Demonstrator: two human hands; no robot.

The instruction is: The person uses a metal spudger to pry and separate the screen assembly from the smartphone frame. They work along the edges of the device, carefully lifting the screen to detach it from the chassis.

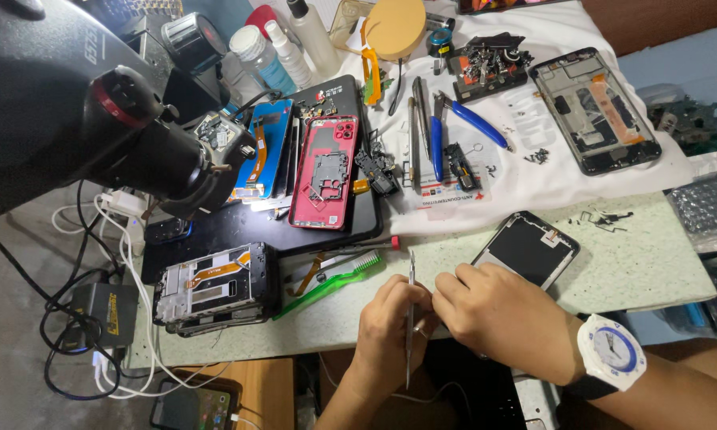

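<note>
At six o'clock, left hand [392, 328] grips tweezers [410, 318]; right hand [502, 314] closes, apparently pinching something hidden; green brush [330, 284] at ten o'clock on speckled bench [637, 263].

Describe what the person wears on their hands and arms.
Both hands, left hand and right hand, are bare: no gloves, no rings visible, no sleeves on the forearms in view. The right wrist carries a white round-faced wristwatch with a blue ring on its dial and a dark strap.

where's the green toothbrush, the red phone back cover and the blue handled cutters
green plastic toothbrush [330, 284], head view, on its handle
red phone back cover [324, 171], head view, on its middle
blue-handled cutters [476, 121], head view, on one handle
</note>
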